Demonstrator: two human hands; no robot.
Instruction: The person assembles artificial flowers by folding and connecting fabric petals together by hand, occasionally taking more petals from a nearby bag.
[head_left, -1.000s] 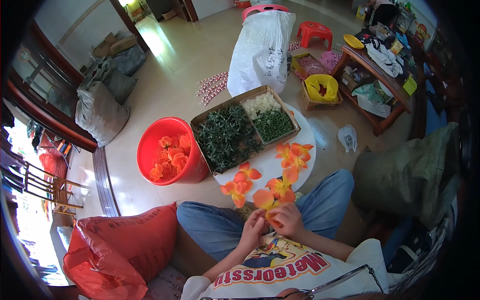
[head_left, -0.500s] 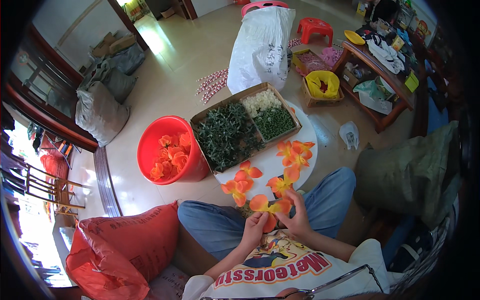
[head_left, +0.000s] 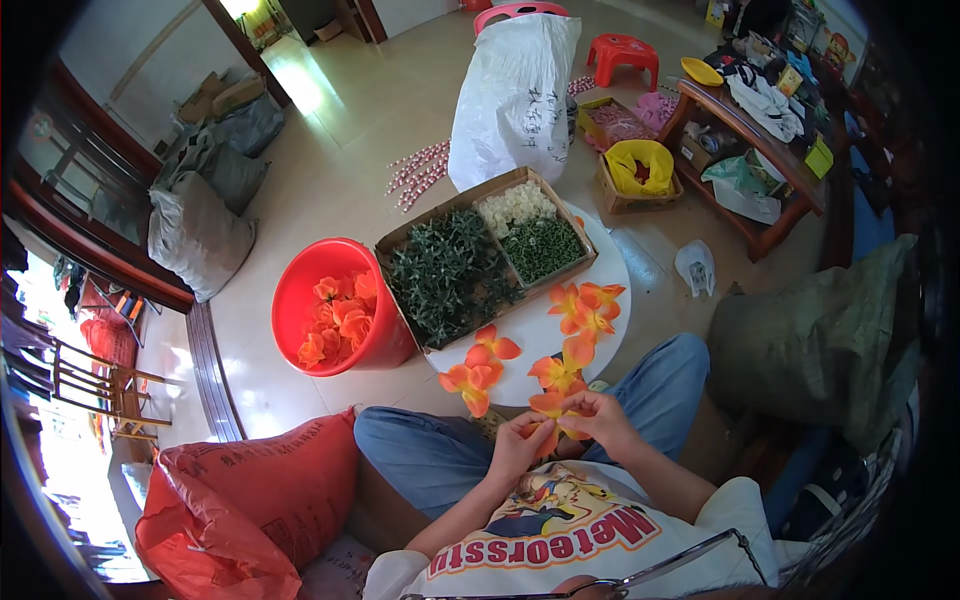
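Close to my lap, my left hand (head_left: 517, 446) and my right hand (head_left: 603, 421) both pinch an orange-and-yellow artificial flower petal piece (head_left: 547, 403). My fingers cover much of it. Just beyond, on a round white table (head_left: 515, 385), lie more orange petal pieces (head_left: 558, 374), with another group (head_left: 588, 308) farther right and one (head_left: 473, 376) at left. A cardboard box (head_left: 462, 340) on the table holds dark green leafy pieces (head_left: 445, 265), small green stem pieces (head_left: 543, 247) and whitish ones (head_left: 516, 205).
Left of the table stands a red bucket (head_left: 290, 285) with orange flowers (head_left: 340, 320) inside. A red sack (head_left: 250, 490) lies at my left, a green sack (head_left: 815, 350) at my right. Ahead are a tall white sack (head_left: 515, 100), a red stool (head_left: 623, 60) and a cluttered wooden table (head_left: 715, 100).
The petal piece, spread out between my hands before, is now mostly covered by my fingers. My right hand has moved lower and nearer my left. The view has shifted slightly.
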